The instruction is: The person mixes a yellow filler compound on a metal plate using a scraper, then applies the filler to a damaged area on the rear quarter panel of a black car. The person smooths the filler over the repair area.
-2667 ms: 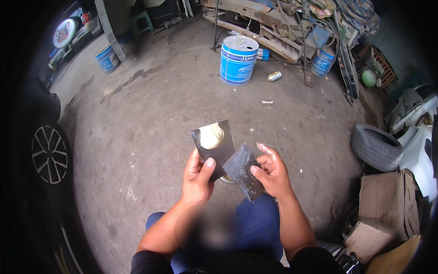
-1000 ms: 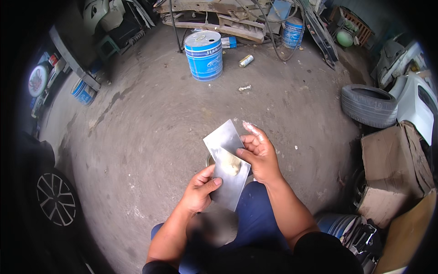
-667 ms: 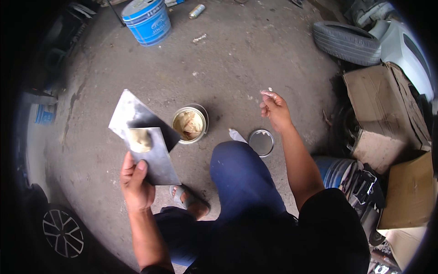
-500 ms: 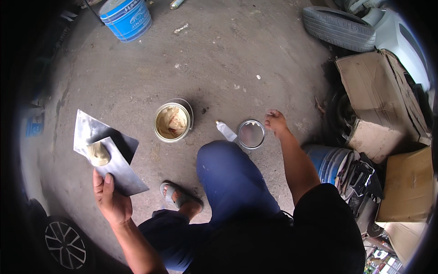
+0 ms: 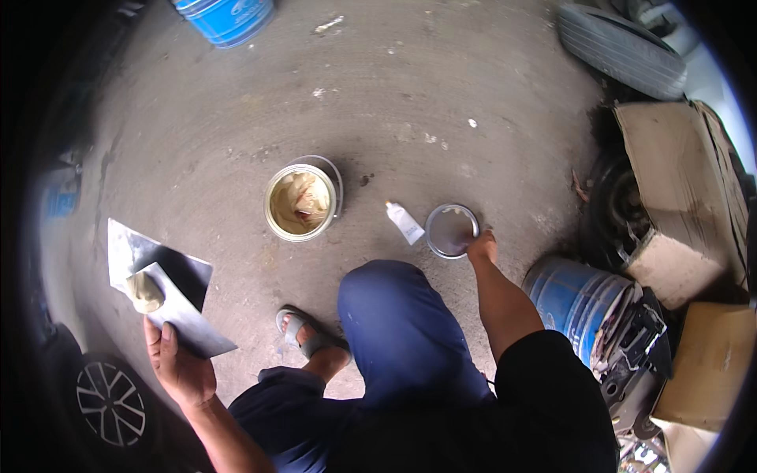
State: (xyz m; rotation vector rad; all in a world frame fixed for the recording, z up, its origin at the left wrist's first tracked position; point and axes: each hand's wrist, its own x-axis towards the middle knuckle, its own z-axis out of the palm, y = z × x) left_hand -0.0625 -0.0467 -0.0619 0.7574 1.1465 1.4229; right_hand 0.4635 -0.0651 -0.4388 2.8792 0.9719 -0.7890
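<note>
My left hand (image 5: 183,364) is closed on two flat metal putty spreaders (image 5: 189,327), one overlapping the other. A lump of beige putty (image 5: 145,292) sits on the metal above my fingers. On the right, my right hand (image 5: 483,247) pinches the right rim of a round metal can lid (image 5: 450,232) at floor level; its fingertips are partly hidden. Just left of the lid lies a white tube (image 5: 405,224) with a small tip. Farther left stands an open can (image 5: 271,214) of beige putty with reddish streaks, its wire handle folded to the far right.
Cardboard boxes (image 5: 669,177), a tyre (image 5: 623,54) and a blue bucket (image 5: 569,298) stuffed with scraps crowd the right side. Another blue bucket (image 5: 229,22) stands far left. A car wheel (image 5: 111,404) is at the near left. My bent knee (image 5: 398,315) rises between my arms.
My right hand has come down from beyond the lid to its right rim and taken hold there. The left hand keeps the spreaders, now slightly lower and farther left in view.
</note>
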